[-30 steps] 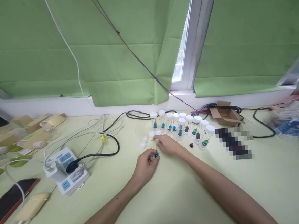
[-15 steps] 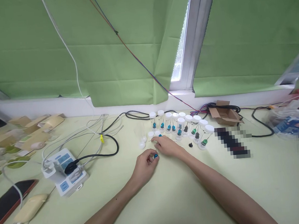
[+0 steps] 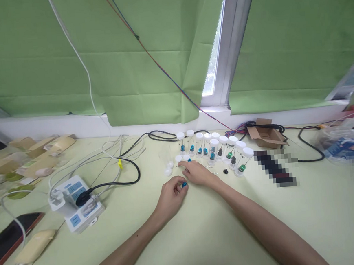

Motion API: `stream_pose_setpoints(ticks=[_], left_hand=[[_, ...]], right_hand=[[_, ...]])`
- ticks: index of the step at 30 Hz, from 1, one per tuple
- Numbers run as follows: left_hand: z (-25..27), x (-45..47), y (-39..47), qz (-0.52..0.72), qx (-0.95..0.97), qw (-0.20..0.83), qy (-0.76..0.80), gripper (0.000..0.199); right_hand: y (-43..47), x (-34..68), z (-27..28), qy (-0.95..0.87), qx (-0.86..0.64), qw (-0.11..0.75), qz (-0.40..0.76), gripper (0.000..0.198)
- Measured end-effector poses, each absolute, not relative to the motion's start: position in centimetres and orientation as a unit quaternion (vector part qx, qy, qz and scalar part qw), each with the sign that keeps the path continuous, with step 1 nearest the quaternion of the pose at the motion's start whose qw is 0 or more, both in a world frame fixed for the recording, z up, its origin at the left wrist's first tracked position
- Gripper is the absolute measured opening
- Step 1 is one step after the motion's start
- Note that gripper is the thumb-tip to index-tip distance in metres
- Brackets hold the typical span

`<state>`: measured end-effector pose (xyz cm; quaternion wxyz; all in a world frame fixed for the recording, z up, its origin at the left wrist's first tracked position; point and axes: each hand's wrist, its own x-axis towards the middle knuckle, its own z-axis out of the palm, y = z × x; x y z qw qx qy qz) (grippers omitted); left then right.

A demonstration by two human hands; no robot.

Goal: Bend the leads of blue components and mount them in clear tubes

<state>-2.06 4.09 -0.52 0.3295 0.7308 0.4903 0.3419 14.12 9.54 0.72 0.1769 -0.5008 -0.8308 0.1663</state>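
My left hand (image 3: 173, 193) is closed in a pinch on a small blue-hubbed dispensing needle (image 3: 185, 185), its thin shaft pointing up. Right above it, my right hand (image 3: 198, 173) has its thumb and fingers bent together by the needle's upper end; what they grip is hidden. Another blue hub (image 3: 189, 160) shows just behind the right fingers. White caps (image 3: 178, 159) lie beyond the fingertips, and a white cap (image 3: 168, 171) sits to the left. Clear capped vials (image 3: 191, 141) stand in a row behind, holding blue, green and dark needles. A black hub (image 3: 226, 171) lies to the right.
Empty clear tubes (image 3: 164, 154) stand left of the vials. A power strip (image 3: 81, 205) with cables is at the left, near a phone (image 3: 15, 235). An open cardboard box (image 3: 266, 135) and black cable (image 3: 312, 160) are at the back right.
Both hands stay almost in the same place. The right fingers shift only very slightly to the left; the vials and other things do not move.
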Motion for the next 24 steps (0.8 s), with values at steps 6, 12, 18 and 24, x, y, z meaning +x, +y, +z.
stream_pose_setpoints(ticks=[6,12,18,24], left_hand=[[-0.50,-2.06,4.06,0.339,0.731,0.326,0.494,0.012],[-0.55,-2.11,4.08,0.340,0.731,0.329,0.492,0.014],[-0.58,-2.12,4.05,0.347,0.730,0.328,0.489,0.015],[-0.48,-2.07,4.04,0.349,0.730,0.327,0.488,0.014]], right_hand=[[9.45,14.04,0.87,-0.830,-0.505,0.169,0.166,0.038],[9.39,14.01,1.03,-0.830,-0.506,0.164,0.168,0.039],[9.52,14.07,0.89,-0.830,-0.502,0.170,0.176,0.041],[9.42,13.96,1.09,-0.827,-0.507,0.163,0.181,0.041]])
